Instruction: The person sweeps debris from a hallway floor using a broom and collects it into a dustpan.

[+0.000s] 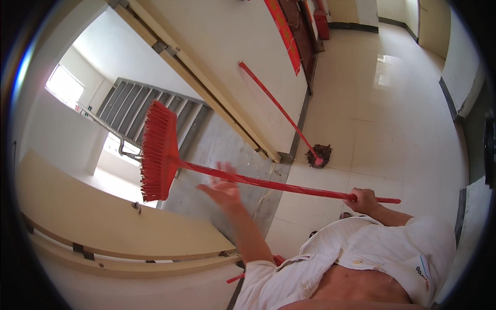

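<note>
A red broom with a plastic handle (286, 186) is held up roughly level across the view. Its red bristle head (161, 151) is at the left, bristles turned away from me. My right hand (362, 200) is closed around the handle near its far right end. My left hand (224, 189), blurred, is palm up with thumb and fingers spread. The handle passes over its fingers, which are not closed around it; whether they touch cannot be told.
A red-handled mop (279, 108) leans on the wall, its dark head (319, 155) on the tiled floor (376, 151). Left, an open doorway with a cream door (116, 221) shows grey stairs (143, 110). Another red stick (235, 278) is low behind my left arm. A red box (321, 25) stands far off.
</note>
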`<state>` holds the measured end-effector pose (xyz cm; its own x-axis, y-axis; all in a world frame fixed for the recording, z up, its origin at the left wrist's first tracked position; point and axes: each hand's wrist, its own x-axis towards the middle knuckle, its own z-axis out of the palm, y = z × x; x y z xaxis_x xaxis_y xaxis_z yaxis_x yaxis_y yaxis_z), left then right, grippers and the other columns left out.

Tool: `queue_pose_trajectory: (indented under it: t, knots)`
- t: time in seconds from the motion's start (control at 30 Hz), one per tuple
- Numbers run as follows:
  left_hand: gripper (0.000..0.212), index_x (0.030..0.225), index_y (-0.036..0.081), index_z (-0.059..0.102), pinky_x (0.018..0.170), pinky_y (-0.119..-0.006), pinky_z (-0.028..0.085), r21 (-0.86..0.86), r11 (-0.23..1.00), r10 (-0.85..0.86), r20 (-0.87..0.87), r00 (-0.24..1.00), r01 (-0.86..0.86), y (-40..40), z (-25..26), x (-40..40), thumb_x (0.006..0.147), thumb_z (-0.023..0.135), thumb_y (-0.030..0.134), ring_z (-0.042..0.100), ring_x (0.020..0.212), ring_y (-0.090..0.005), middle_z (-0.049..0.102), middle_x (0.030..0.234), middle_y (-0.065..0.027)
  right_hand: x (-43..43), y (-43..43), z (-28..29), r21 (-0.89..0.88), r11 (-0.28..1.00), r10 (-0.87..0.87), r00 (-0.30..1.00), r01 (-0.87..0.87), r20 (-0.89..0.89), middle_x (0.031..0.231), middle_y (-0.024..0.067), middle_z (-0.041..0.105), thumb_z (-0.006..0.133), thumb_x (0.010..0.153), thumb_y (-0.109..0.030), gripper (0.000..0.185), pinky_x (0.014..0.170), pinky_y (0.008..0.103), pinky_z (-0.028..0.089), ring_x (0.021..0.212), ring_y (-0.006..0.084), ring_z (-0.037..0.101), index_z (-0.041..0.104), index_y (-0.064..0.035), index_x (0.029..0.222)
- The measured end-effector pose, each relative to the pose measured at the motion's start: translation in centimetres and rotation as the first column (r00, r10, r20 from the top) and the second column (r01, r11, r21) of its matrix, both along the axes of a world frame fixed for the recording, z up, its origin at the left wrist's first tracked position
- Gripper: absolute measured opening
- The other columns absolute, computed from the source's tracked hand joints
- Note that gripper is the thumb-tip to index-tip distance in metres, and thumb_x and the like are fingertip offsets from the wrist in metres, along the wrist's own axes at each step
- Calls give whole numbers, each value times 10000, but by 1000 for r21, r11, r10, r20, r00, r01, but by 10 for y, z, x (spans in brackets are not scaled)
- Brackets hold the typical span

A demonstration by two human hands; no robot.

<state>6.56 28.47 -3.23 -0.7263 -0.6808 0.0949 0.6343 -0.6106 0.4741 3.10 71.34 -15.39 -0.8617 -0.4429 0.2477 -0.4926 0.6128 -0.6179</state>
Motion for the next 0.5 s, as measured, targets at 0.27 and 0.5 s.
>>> queue_pose_trajectory:
  t: [0.27,0.5]
  knots:
    - [791,1219,78,451,738,-347,502,-215,846,498,-12,867,-489,-77,18,48,702,549,668,587,891,-216,575,1050,-89,17,23,-17,87,985,142,986,-150,92,565,100,591,712,695,-357,304,491,362,479,520,270,600,583,-82,665]
    - [655,1215,106,476,698,-333,491,-173,842,529,73,845,-512,-51,14,52,758,592,561,586,863,-208,592,1025,-64,8,28,-16,267,930,165,937,-252,308,634,123,613,673,729,-435,357,551,392,484,579,318,598,606,-91,664]
